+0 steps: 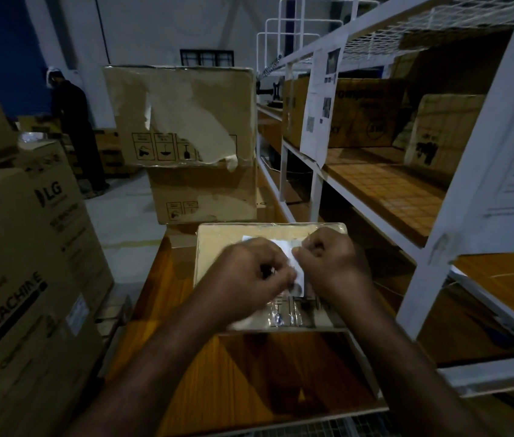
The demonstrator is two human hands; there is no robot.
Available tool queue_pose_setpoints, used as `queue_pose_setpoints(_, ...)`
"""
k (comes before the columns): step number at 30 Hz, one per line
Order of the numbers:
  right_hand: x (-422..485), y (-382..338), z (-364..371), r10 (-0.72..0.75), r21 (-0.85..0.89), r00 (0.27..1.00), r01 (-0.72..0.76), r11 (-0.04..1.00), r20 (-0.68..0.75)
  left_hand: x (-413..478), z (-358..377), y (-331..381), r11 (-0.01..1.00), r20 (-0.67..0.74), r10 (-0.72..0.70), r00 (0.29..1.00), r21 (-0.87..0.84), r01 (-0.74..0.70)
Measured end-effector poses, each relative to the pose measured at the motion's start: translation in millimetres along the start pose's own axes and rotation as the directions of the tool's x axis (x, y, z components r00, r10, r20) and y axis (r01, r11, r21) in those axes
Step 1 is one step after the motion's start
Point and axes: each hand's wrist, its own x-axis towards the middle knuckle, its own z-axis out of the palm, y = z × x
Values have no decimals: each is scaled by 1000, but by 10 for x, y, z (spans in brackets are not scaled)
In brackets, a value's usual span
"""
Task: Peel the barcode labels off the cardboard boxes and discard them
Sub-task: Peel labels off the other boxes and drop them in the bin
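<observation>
**Both grips on label, top of small box**

Left grip [251, 272] and right grip [333, 266] are both closed, fingers curled, pinching the white barcode label [295, 264] between them. The label sits on the top face of the small cardboard box [221, 244]. The box rests on the orange-brown table [167, 288]. White shelving [312, 190] stands right, LG cartons [28, 231] left.

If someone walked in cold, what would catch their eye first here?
At centre, the left hand and right hand pinch a white label on a small cardboard box. Behind it stands a torn box with its facing ripped away, and LG cartons are stacked at the left.
</observation>
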Motion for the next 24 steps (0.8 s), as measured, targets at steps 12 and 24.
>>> queue_pose_setpoints(12,-105,166,117,-110,132,990,122,984,-91,360,-299,-333,935,41,-173,984,321,151)
queue_pose_setpoints(24,-175,275,258,-233,97,950,257,962,-207,427,-362,-437,961,5,-165,986,226,159)
